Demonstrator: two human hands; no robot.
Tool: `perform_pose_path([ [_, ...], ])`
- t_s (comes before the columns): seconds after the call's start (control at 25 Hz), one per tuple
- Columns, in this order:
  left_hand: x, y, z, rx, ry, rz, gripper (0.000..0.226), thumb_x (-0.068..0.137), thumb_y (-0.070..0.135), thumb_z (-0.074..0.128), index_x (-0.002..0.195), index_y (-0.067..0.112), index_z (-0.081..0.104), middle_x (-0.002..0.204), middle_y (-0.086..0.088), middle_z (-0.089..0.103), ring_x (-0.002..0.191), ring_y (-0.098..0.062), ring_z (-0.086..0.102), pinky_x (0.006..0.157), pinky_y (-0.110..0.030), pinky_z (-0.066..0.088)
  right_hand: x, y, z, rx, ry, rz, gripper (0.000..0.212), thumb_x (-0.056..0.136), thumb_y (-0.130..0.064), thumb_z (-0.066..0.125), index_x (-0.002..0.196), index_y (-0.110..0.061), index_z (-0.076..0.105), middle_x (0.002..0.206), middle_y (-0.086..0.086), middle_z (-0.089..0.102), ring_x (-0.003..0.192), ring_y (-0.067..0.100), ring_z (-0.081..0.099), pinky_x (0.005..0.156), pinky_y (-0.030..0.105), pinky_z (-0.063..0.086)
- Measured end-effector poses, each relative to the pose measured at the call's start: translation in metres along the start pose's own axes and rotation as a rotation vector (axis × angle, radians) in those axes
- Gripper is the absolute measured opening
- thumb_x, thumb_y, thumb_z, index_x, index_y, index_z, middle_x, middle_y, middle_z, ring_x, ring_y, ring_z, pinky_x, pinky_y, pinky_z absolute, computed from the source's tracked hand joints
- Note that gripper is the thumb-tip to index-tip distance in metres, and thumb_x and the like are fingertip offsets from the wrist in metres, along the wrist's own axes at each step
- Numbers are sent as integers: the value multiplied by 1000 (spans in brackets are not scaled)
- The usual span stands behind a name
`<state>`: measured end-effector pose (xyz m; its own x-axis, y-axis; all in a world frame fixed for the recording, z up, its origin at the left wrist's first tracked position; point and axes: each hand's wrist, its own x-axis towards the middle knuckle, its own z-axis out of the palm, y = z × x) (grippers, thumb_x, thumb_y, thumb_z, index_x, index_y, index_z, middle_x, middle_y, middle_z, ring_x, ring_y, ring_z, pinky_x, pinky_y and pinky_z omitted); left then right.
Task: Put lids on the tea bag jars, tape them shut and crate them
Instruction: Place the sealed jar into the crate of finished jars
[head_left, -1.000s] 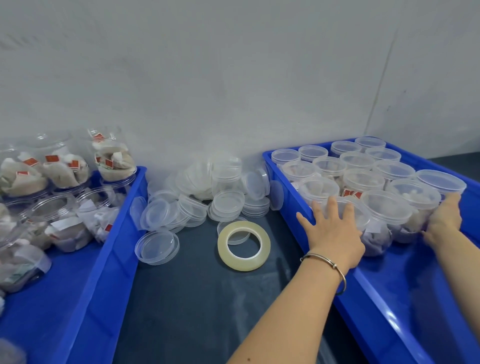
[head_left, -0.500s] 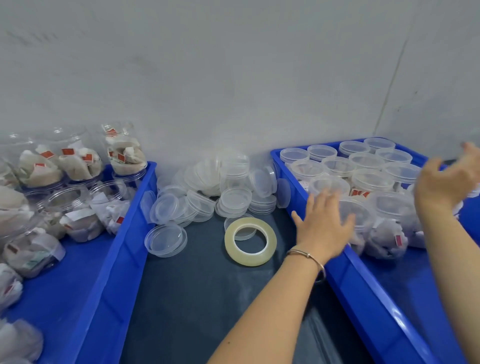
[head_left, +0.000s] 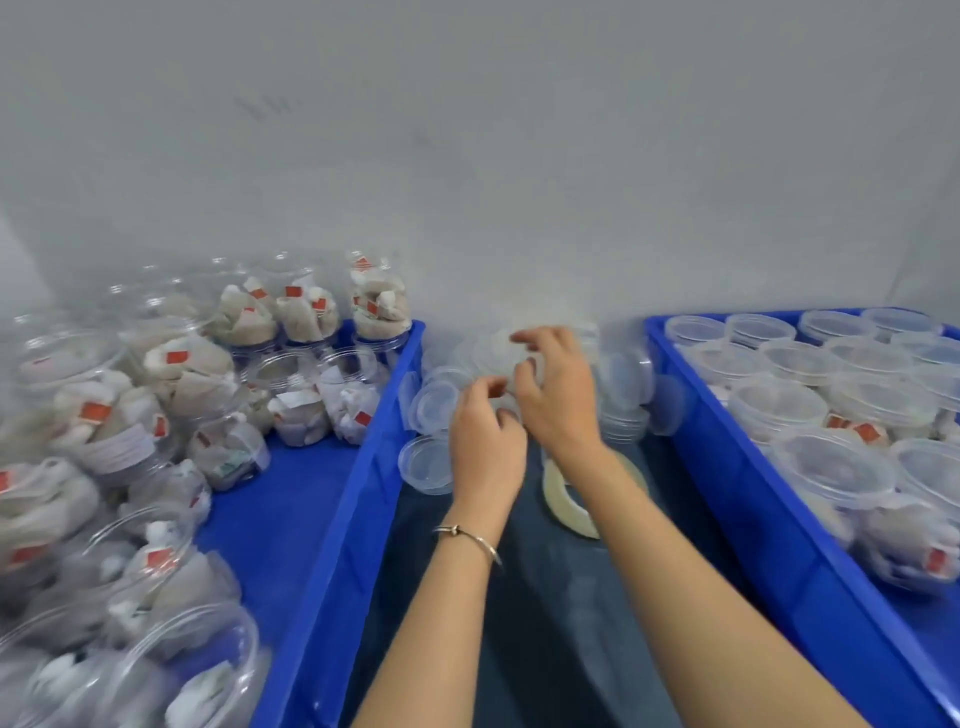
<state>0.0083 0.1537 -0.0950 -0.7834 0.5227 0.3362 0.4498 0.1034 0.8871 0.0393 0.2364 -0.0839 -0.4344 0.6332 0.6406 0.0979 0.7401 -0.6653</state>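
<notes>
Both hands hover over a pile of clear plastic lids (head_left: 623, 384) on the dark table between two blue crates. My left hand (head_left: 485, 441) has its fingers curled just above the lids at the pile's left side; blur hides whether it pinches one. To its right, my right hand (head_left: 558, 395) spreads loosely curved fingers over the pile's middle. A roll of clear tape (head_left: 566, 506) lies flat under my right forearm. The left crate (head_left: 332, 545) holds several unlidded jars of tea bags (head_left: 296, 400). Lidded jars (head_left: 831, 467) fill the right crate (head_left: 727, 499).
A single lid (head_left: 428, 462) lies apart at the front left of the pile, next to the left crate's wall. A grey wall (head_left: 519, 182) closes off the back of the table. The strip of dark table (head_left: 545, 649) between the crates is narrow.
Both hands left the right crate and moved left to the lid pile. The view swung left, showing more of the left crate.
</notes>
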Motion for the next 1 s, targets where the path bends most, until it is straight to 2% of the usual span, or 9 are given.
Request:
perform_pose_path([
  [0.08,8,-15,-41,148,100,-51,40,90,-2,44,129,7,48,135,-9,48,123,-24,46,91,-20,36,-18,-18,38,101,-131,24,30,86,3,48,111,-3,62,115,11,56,97,22,59,85,29,45],
  [0.2,18,-33,-94,305,149,-203,48,93,3,44,139,7,35,144,-15,34,128,-34,38,92,-33,35,-39,-42,81,185,-324,37,33,90,1,46,121,-5,57,121,8,52,100,18,56,88,29,45],
  [0.4,3,-26,-127,536,15,-331,37,97,10,42,132,3,39,138,-19,39,126,-36,42,100,-41,35,-60,-61,115,223,-521,-35,29,89,-8,58,118,-10,58,112,5,52,88,6,49,82,25,42],
  [0.52,-23,-7,-132,646,-16,-143,30,96,11,40,126,13,45,132,-5,45,116,-24,51,87,-40,46,-63,-59,115,173,-572,-114,27,87,-11,61,114,-12,57,106,0,52,83,2,45,78,23,42],
  [0.6,-46,2,-150,717,117,73,29,92,12,47,119,21,52,125,6,50,111,-16,50,79,-36,48,-66,-60,110,204,-601,-154,27,88,-8,57,114,-13,58,107,-2,53,88,0,48,81,18,42],
  [0.68,-60,1,-177,814,285,125,31,88,14,55,118,21,53,121,4,54,112,-18,50,78,-35,46,-67,-66,106,242,-618,-160,31,91,-7,52,121,-15,57,111,-7,50,98,1,50,88,15,40],
  [0.76,-62,-11,-200,991,298,-120,37,92,16,54,127,14,45,130,-4,50,121,-24,46,87,-37,44,-69,-75,105,235,-641,-165,35,94,-8,49,127,-17,54,116,-8,48,108,6,51,94,23,42],
  [0.88,-54,-26,-211,1041,72,-554,38,97,21,49,130,5,41,133,-14,50,124,-31,48,97,-40,40,-77,-94,108,210,-764,-232,44,95,-10,47,136,-24,47,128,-5,45,110,10,51,95,31,44],
  [1.0,-47,-37,-210,1123,-41,-624,30,95,18,51,125,15,49,123,-7,59,121,-29,51,104,-42,33,-84,-103,113,49,-954,-319,56,94,-16,47,142,-42,35,138,-9,38,92,9,52,78,34,48],
])
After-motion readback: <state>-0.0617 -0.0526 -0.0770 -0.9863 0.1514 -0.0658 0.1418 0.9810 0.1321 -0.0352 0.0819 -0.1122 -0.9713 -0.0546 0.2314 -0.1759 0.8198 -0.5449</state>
